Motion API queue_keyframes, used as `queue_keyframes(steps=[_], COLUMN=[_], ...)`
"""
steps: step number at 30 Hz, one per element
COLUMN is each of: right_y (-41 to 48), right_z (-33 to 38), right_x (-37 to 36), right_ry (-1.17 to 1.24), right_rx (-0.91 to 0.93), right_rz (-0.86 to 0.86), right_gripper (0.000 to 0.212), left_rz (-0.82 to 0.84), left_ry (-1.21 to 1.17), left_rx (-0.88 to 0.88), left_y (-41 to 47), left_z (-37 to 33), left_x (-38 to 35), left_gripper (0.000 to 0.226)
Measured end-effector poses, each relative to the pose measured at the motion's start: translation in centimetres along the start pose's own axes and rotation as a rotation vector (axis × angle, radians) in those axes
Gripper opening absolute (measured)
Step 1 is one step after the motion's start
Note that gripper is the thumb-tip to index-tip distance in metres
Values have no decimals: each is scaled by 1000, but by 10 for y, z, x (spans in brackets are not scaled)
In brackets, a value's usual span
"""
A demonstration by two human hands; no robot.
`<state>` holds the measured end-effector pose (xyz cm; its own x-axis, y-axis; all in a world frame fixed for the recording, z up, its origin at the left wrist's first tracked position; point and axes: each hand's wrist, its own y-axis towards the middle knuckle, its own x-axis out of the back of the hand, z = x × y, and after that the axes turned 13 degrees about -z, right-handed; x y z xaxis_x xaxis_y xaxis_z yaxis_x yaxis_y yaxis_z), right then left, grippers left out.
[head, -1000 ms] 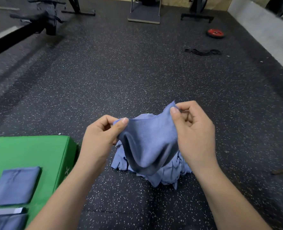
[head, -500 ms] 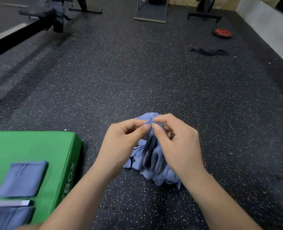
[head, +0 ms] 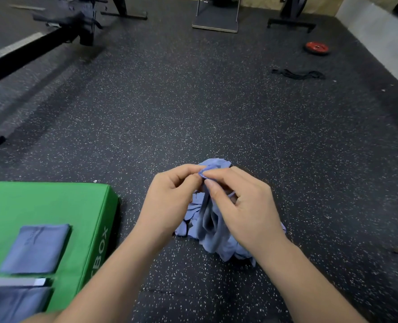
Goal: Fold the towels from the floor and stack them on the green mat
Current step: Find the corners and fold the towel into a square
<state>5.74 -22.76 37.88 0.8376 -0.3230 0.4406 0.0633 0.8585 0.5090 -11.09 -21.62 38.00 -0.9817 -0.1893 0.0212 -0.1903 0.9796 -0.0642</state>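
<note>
2 folded blue cloth towels (head: 36,248) sit on the padded green mat (head: 42,201); left hand (head: 170,201) and right hand (head: 242,210) each keep a pinching grip on a limp blue towel (head: 208,220) above the unfolded crumpled blue pile (head: 230,251).

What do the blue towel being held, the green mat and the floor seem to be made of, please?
The blue towel looks like thin, soft cloth, perhaps microfibre, matte: it hangs in limp folds. The green mat seems vinyl-covered, smooth with a slight sheen and printed lettering; its core is hidden. The floor looks like matte rubber, black with pale flecks.
</note>
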Motion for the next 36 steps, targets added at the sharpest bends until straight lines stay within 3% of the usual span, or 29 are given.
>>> queue_keyframes(steps=[6, 10, 14, 17, 23, 28, 31, 36], right_y=[2, 5, 13, 19, 15, 15, 21, 32], right_z=[1, 2, -4, -7, -17, -33, -36, -16], right_x=[4, 10, 20, 26, 21, 23, 31, 48], right_ry=[107, 188, 17, -30, -126, -373, -398, -22], right_rx=[-118, -176, -172, -178, -108, -120, -129, -244], right_rz=[109, 118, 80, 183, 281, 366, 242, -48], right_gripper=[30, 30, 28, 41, 23, 32, 22, 14], left_rz=[5, 16, 58, 98, 149, 130, 95, 5], left_ry=[-36, -10, 25, 24, 19, 11, 31, 52], left_rx=[-65, -97, -126, -132, -132, -139, -148, -207], left_y=[5, 10, 11, 10, 13, 17, 22, 29], left_z=[1, 5, 1, -1, 3, 1, 2, 6], left_x=[7, 10, 13, 15, 21, 28, 35, 40], left_gripper=[21, 18, 16, 17, 15, 14, 12, 6])
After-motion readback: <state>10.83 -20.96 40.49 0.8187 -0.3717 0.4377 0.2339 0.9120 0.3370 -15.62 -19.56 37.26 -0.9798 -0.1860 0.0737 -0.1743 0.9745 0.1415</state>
